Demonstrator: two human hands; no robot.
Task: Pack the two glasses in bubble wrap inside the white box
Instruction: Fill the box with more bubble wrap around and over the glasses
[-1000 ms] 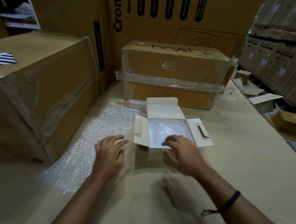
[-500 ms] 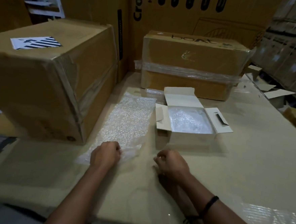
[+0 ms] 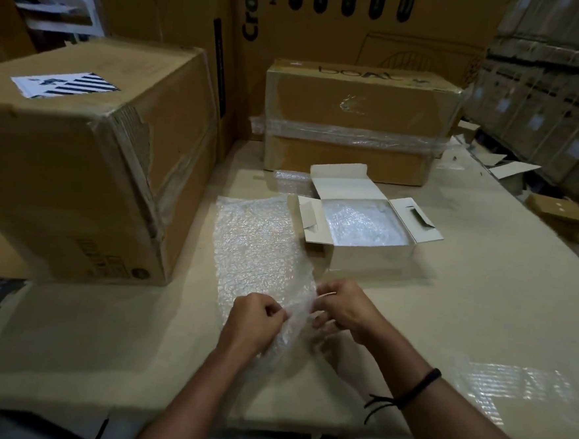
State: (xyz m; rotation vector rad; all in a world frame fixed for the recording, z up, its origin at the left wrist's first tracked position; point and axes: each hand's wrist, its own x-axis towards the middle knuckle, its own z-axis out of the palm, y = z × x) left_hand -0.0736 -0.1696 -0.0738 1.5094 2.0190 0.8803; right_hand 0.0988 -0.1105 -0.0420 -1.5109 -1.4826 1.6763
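Note:
The white box [image 3: 371, 257] stands open on the table, flaps spread, with bubble wrap [image 3: 359, 224] filling its inside; no bare glass shows. A loose sheet of bubble wrap [image 3: 258, 248] lies left of the box and runs toward me. My left hand [image 3: 257, 320] and my right hand [image 3: 343, 307] both pinch the near end of that sheet, lifted a little off the table, just in front of the box.
A big taped carton [image 3: 80, 156] stands at the left. A second wrapped carton [image 3: 356, 121] sits behind the white box. Tall cartons form a wall at the back. Small cardboard boxes [image 3: 555, 214] lie at the right edge of the table [image 3: 481, 301].
My hands left the white box, drew back toward me as fists, then closed on the near end of the loose bubble wrap sheet and raised it. The camera view shifted left.

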